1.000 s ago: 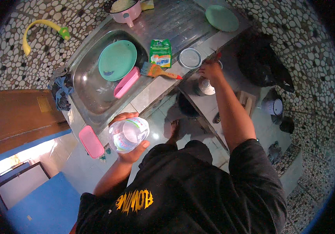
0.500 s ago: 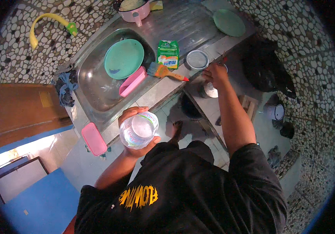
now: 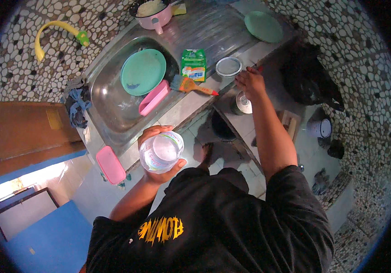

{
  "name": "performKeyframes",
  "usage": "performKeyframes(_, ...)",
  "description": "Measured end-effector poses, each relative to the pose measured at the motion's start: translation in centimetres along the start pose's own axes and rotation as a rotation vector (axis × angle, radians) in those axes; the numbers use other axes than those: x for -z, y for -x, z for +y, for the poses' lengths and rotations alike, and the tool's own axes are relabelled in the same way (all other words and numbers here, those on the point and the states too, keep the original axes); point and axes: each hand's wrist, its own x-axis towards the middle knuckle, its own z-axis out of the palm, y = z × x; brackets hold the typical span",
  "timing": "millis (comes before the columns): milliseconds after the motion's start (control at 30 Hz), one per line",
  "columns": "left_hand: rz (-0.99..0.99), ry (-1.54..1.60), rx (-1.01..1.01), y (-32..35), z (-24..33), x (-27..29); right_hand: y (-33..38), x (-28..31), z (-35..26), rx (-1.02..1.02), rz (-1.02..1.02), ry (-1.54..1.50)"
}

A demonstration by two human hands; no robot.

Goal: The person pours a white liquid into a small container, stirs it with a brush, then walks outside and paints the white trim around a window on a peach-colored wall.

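Observation:
My left hand [image 3: 152, 152] is wrapped round a clear plastic cup [image 3: 161, 151] with coloured print, holding it in front of my chest. Over the counter's right end, my right hand [image 3: 251, 83] has its fingers partly stretched out, with nothing visible in them. Just left of its fingertips lies a round pale lid or shallow dish [image 3: 228, 67] with a light rim. Below the right hand stands a small container with a round white top [image 3: 243, 103]. A paintbrush [image 3: 194, 86] with an orange handle and a green packet [image 3: 193, 65] lie nearby on the counter.
The steel sink [image 3: 106, 98] holds a green plate [image 3: 143, 72] and a pink tray [image 3: 154, 98]. Behind it stands a pink pot [image 3: 153, 17] of white food. Another green plate [image 3: 263, 26] lies far right. A pink lid [image 3: 110, 164] rests at the counter's near left corner.
My right hand has lifted slightly and its fingers have spread from a more bunched pose. A white rim beside it no longer shows. The left hand still holds the cup.

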Motion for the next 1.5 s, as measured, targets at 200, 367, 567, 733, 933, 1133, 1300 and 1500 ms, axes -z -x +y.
performKeyframes(200,-0.029,0.035,-0.002,0.0,-0.3,-0.9,1.1,-2.5,-1.3,0.017,0.083,0.143)
performKeyframes(367,-0.082,0.045,-0.006,-0.6,-0.2,-1.9,3.3,-1.3,-4.7,0.191,0.112,0.237)
performKeyframes(567,-0.157,0.088,-0.014,-1.3,-1.1,-3.8,15.0,8.7,-13.9,0.410,0.218,0.658)
performKeyframes(733,-0.266,0.194,0.028,-2.7,-2.6,-7.1,29.3,18.6,-17.2,0.306,0.509,0.864)
performKeyframes(933,-0.454,0.269,-0.031,-4.7,-2.2,-11.0,39.7,27.1,-10.9,0.159,0.777,1.111)
performKeyframes(1133,-0.553,0.363,-0.070,-5.6,-1.4,-13.4,41.9,29.3,-5.5,0.046,0.923,1.227)
performKeyframes(1300,-0.574,0.358,-0.052,-5.6,-1.4,-13.2,41.5,28.9,-4.0,-0.011,0.990,1.328)
performKeyframes(1500,-0.574,0.272,-0.084,-5.7,-2.1,-11.9,41.9,27.5,-4.3,-0.029,1.018,1.401)
